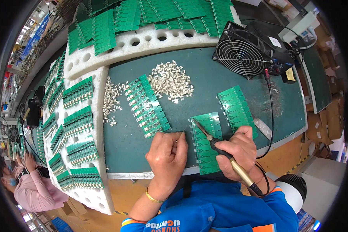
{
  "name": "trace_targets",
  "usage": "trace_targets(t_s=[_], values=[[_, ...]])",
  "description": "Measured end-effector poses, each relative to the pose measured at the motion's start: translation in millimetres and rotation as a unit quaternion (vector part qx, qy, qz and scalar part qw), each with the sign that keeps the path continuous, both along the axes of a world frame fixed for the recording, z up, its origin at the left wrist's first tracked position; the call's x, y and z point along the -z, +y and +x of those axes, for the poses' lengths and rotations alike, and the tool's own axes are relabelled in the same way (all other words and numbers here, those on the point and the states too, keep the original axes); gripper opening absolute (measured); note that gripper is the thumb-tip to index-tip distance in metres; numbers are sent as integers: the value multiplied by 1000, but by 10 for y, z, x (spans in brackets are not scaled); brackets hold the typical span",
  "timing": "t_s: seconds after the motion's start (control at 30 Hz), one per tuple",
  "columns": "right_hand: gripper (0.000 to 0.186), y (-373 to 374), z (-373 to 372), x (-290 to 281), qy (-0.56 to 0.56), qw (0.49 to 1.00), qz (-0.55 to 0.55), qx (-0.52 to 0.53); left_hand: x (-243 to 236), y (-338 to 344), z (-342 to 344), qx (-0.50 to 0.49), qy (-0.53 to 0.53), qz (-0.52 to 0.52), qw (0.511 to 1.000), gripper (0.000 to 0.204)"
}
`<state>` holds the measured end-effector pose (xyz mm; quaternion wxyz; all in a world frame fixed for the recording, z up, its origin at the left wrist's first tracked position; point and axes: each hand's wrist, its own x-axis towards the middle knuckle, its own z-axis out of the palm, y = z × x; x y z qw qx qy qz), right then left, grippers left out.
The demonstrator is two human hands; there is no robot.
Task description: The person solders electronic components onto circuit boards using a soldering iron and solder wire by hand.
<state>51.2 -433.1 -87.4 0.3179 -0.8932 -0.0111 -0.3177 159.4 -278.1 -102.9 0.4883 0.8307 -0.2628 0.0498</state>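
- Our right hand [239, 149] is wrapped around the handle of a soldering iron [220, 149], held like a pen with the fingers closed on the dark grip and the brass-coloured barrel running back past the wrist.
- The iron's tip points up and to the left and rests on the upper left part of a green circuit board panel [207, 145] that lies on the table [205, 81] just in front of us.
- Our left hand [168, 156] sits just left of that panel, fingers curled in narrow; it pinches a thin solder wire [183, 130] whose end reaches toward the iron's tip.
- A gold bracelet [152, 197] circles our left wrist.
- A second green panel [237, 108] lies to the right of the one under the iron, tilted and close beside it.
- A third panel, fitted with small parts [147, 105], lies to the left, beyond our left hand.
- A heap of small metal parts [171, 80] sits behind that panel, and a smaller scatter [111, 101] lies at the table's left edge.
- A black fan [243, 52] stands at the far right of the table.
- White foam racks [98, 58] along the left and far sides carry many more green boards.
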Motion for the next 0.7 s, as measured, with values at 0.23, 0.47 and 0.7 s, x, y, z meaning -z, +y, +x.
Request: trace_targets(t_s=[0.23, 0.47, 0.7], values=[[25, -8, -29, -20, -1, 1000, -12, 7, 1, 20, -5, 3, -10, 0, 1000, 11], [26, -86, -86, -56, -10, 1000, -7, 15, -71, 72, -10, 6, 11, 13, 1000, 11], [27, -129, -99, -57, -13, 1000, 23, 1, -74, 132, -38, 2, 44, 12, 999, 10]])
